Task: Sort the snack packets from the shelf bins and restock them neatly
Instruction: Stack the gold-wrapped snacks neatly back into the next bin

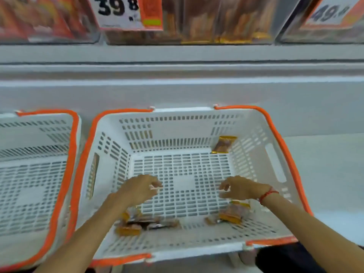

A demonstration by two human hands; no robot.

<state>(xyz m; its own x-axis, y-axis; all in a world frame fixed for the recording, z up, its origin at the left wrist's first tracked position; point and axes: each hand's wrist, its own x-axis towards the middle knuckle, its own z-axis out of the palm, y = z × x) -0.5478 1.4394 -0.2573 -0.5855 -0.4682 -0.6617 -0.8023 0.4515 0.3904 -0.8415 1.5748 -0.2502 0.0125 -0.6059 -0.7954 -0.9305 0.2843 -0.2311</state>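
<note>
- Both our forearms reach in over the near rim of the white basket (256,123) with orange edging, and our two hands hover above its slotted floor.
- Our left hand (137,189) has its fingers loosely curled and slightly apart. We see no packet between them, though the blur near the fingertips leaves us unsure whether anything small is pinched there.
- Our right hand (241,188), with a red string at the wrist, is in much the same pose: fingers bent and relaxed, apparently holding nothing.
- Nearest us in the basket lies a small pile of snack packets (145,223) under our left forearm, against the near wall. They are clear-fronted with orange-yellow ends and brownish contents, overlapping untidily.
- A second cluster of packets (231,213) lies below our right wrist, also close to the near wall, loosely heaped.
- One lone packet (224,144) leans in the far right corner, propped against the back wall, well apart from the others.
- We judge the task to be at an early or middle stage: the packets in this basket are scattered in three spots, not yet gathered or sorted.
- A second basket (39,174) just to the left shows no packets in the part we can see.
- Above, the clear shelf bins (226,22) hold similar brown snacks behind a price tag (118,12). How full or tidy they are we cannot tell through the blur.
- What remains, as we judge it: collecting the loose packets, grouping them by kind, and setting them neatly back in the bins.
</note>
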